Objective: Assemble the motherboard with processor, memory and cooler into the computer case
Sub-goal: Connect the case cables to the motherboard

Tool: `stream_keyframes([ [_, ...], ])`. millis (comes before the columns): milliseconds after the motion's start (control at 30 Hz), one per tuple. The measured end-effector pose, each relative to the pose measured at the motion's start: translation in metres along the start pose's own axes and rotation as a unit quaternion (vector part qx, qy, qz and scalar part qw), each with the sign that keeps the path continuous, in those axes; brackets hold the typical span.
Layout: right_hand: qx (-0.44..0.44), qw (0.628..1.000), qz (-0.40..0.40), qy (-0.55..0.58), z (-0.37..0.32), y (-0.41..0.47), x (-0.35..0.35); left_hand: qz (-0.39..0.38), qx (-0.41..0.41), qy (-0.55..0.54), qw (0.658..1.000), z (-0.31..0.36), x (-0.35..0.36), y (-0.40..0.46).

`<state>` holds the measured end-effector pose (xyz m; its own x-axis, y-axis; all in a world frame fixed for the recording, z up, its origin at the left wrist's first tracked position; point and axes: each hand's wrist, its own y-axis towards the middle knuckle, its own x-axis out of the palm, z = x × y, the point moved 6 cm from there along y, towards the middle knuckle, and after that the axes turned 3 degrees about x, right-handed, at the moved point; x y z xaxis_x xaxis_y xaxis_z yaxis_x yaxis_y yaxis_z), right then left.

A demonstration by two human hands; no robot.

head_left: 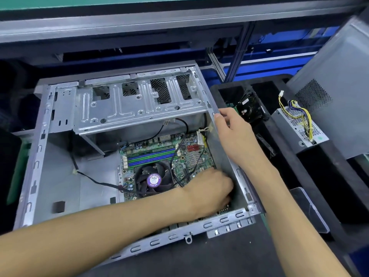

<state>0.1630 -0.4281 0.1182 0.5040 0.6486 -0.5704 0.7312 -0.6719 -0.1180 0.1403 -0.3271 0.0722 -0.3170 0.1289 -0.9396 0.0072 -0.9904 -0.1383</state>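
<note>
Motherboard (169, 162) lies flat in the open case (40, 148), memory slots running 9 to 3 o'clock. Left hand (209, 192) rests on its 4 o'clock corner, fingers hidden, grip indeterminate. Right hand (233, 132) fingers curl over the case's 3 o'clock wall.

A black foam tray (283, 148) at right holds a hard drive (250, 108) and a power supply (299, 126) with yellow wires (305, 120), beside a leaning grey panel (335, 80).
</note>
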Motion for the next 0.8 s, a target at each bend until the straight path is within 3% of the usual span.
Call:
stream_keyframes([
  [200,-0.003,1.0,0.004,0.005,0.0,0.0,-0.001,0.048,-0.062,-0.057,0.995,-0.01,0.009,0.0],
  [400,-0.005,1.0,0.007,-0.001,0.0,0.002,0.0,0.065,-0.05,-0.072,0.994,-0.007,0.009,0.0],
  [800,-0.012,1.0,-0.004,-0.028,-0.007,-0.001,-0.001,-0.01,-0.055,0.018,0.998,-0.006,-0.003,0.001],
])
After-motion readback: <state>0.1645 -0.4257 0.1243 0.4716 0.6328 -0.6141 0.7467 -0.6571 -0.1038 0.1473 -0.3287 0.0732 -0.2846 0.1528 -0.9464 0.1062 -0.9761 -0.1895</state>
